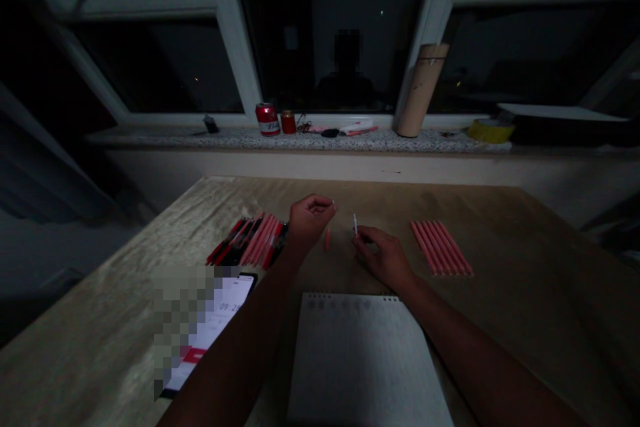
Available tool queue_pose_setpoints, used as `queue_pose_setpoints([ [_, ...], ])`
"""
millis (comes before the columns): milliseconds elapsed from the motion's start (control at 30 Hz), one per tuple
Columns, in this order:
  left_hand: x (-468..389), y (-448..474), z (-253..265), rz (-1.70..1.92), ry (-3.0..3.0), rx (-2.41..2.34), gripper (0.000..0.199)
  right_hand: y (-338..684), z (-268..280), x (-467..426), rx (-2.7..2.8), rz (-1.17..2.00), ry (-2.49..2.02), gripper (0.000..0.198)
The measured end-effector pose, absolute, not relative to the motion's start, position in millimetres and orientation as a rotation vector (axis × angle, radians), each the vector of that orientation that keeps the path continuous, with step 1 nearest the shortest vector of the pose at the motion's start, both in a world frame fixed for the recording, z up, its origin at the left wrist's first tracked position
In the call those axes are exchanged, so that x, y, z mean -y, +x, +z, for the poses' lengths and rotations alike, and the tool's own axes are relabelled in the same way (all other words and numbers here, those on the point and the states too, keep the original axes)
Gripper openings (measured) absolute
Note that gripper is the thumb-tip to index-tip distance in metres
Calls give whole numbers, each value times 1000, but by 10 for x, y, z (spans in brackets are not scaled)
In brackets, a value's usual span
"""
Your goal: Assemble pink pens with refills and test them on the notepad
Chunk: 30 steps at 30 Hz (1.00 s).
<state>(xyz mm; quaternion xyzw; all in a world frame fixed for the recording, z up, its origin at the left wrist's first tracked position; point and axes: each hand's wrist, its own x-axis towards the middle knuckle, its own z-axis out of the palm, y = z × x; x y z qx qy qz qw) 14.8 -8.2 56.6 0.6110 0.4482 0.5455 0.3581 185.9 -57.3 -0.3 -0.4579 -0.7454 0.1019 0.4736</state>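
Right hand (384, 255) closes its thumb and fingers on a slender pen part (355, 225), pale at the top and pinkish below, which stands nearly upright above the middle of the desk. Left hand (311, 219) is raised a little nearer the desk's far edge, thumb and fingers drawn narrowly together; a pale speck shows at the tips, too small to tell whether it is something held.

Largest around them is the window (334, 27), dark behind its white frame. Below it the desk (520, 320) spreads wide, its far edge against the wall under a speckled stone sill (230, 140). A spiral notebook (367, 360) lies open between the forearms, toward the desk's near side, with its rings toward the far edge. On the sill a cardboard tube (423, 90) leans against the frame. A phone (227, 317) with a lit screen lies left of the notebook, partly behind the left forearm.

Mixed red, black and pink pens (253, 243) lie bunched between the left hand and the desk's left edge; pink pens (441, 248) lie in a neat row between the right hand and the right edge. A red can (267, 119) stands on the sill. Smallest, a short pink piece (327, 240) rests on the desk between the hands, just beside the left.
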Motion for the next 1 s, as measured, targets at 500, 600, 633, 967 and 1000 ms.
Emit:
queue_pose_setpoints([
  [500, -99, 176, 74, 850, 2381, -1563, 17, 1880, -10, 577, 1840, 263, -1126, 22],
  [600, -91, 178, 16, 717, 2444, -1647, 19, 1881, -12, 573, 1843, 256, -1111, 22],
  [633, -89, 179, 2, 693, 2455, -1665, 19, 1881, -12, 571, 1840, 251, -1109, 22],
  [967, -91, 180, -63, 597, 2510, -1675, 19, 1881, -11, 563, 1830, 240, -1115, 21],
  [1000, -90, 182, -63, 593, 2512, -1679, 19, 1881, -12, 562, 1833, 240, -1118, 21],
])
